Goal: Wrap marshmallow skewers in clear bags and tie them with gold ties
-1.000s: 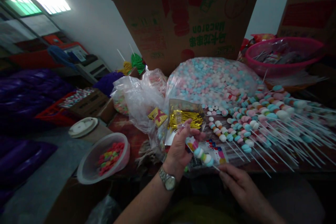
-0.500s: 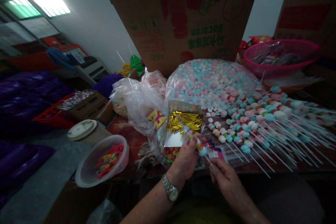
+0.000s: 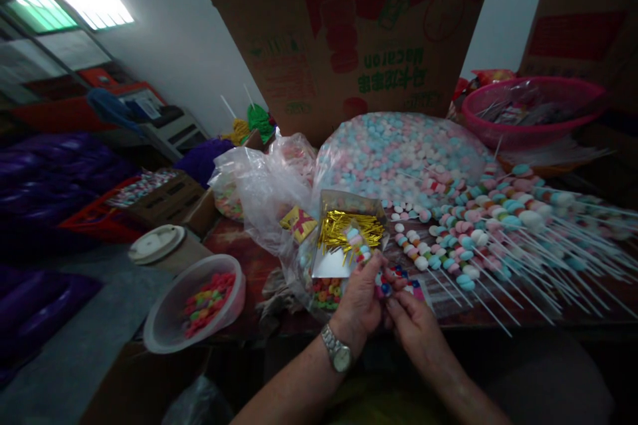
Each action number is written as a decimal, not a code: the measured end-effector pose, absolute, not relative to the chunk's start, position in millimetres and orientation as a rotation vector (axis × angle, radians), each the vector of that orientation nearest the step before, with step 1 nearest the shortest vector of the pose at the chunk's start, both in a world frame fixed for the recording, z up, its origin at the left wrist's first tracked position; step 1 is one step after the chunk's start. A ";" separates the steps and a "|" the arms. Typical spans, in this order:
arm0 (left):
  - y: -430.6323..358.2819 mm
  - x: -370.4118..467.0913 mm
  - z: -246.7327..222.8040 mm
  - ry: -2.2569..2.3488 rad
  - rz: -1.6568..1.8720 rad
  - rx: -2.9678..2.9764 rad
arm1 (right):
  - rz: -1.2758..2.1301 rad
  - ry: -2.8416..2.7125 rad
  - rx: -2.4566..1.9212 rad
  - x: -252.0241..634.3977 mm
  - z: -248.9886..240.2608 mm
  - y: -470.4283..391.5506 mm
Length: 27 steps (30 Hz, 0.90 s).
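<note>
A marshmallow skewer [image 3: 359, 246] in a printed clear wrapper points up and away from me. My left hand [image 3: 361, 302], with a metal watch on its wrist, is closed around its middle. At the wrapper's lower printed end, the fingers of my right hand [image 3: 416, 325] are pinched close against the left fingers; the stick is hidden there. Just beyond the skewer's tip, gold twist ties [image 3: 333, 229] fill part of an open tray [image 3: 329, 267]. Printed wrappers [image 3: 415, 287] lie flat behind my right hand.
Many unwrapped marshmallow skewers [image 3: 498, 226] lie on the right, white sticks toward me. A big clear bag of marshmallows [image 3: 399, 146] stands behind. Leftward is a plastic bowl [image 3: 154, 322] of ring candies. A pink basin [image 3: 533, 129] sits back right, a cardboard box [image 3: 323, 93] behind.
My right hand has moved up and left from the stick to the wrapper's lower end, meeting my left hand. The skewer has swung more upright, and my left wrist has shifted right.
</note>
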<state>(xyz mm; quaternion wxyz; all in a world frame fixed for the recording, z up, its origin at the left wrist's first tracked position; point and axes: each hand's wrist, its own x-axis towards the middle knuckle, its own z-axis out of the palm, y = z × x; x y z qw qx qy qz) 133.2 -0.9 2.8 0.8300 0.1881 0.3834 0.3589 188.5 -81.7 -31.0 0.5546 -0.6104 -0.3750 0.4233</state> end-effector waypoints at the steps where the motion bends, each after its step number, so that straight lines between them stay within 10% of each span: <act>1: 1.5 131.5 2.5 0.827 0.798 0.405 | 0.953 -0.966 -1.498 189.6 -30.7 -82.8; 20: 20.2 48.2 66.9 0.835 0.704 2.456 | 0.990 -1.403 -1.598 246.0 5.5 -85.5; 27: 19.9 56.1 25.1 0.714 0.344 2.357 | 0.742 -1.881 -1.665 250.8 10.6 -83.4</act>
